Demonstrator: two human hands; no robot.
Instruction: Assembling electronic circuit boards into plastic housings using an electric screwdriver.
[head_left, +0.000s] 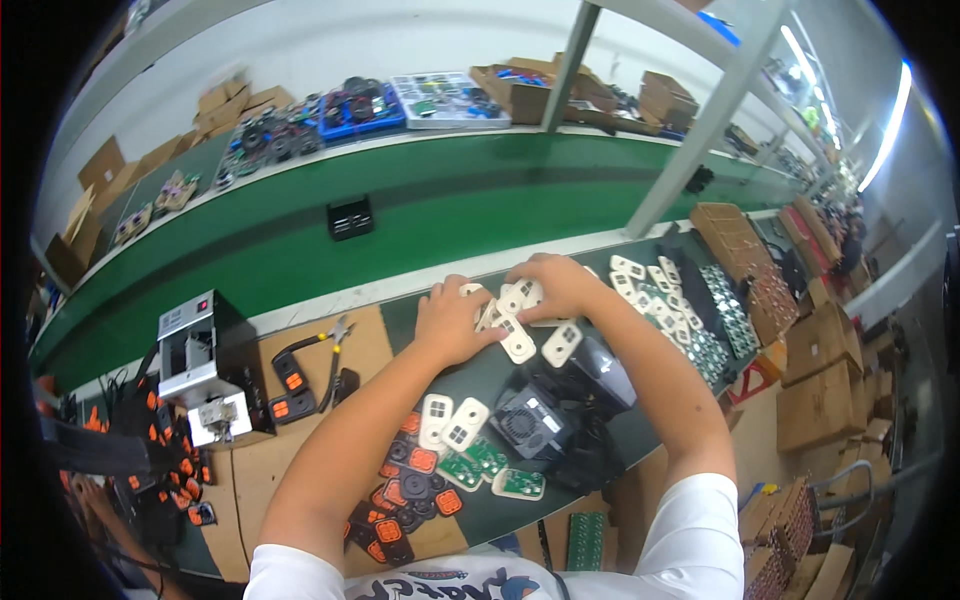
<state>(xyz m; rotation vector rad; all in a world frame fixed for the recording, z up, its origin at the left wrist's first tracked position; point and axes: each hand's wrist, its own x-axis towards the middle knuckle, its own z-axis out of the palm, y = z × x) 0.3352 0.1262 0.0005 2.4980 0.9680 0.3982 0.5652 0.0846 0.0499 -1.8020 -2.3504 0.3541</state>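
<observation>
White plastic covers (516, 341) sit in a loose, overlapping pile on the dark green desk (455, 386), framed by 2 bare hands. Uneven pressure from either side could send the top pieces sliding, as they lie stacked at odd angles; smooth faces might scuff where they rub. The covers are off-white and oblong with rounded ends, the front piece showing 4 small dark squares and a round mark.

The left hand (455, 322) curves around the near-left edge, thumb apart from the fingers; the right hand (556, 288) arches over the far-right side, also partly spread. Whether either grips a piece firmly, I cannot tell.

Just beside the right hand, 1 loose cover (562, 343) lies near a black box with a fan grille (531, 421), and could be nudged against it by a sweep of the wrist. Closer to the wearer rest 2 more white covers (450, 424), green circuit boards (487, 457) and black-and-orange covers (420, 459). Farther out: yellow-handled pliers (337, 352) at left, more white pieces (640, 288) at right.
</observation>
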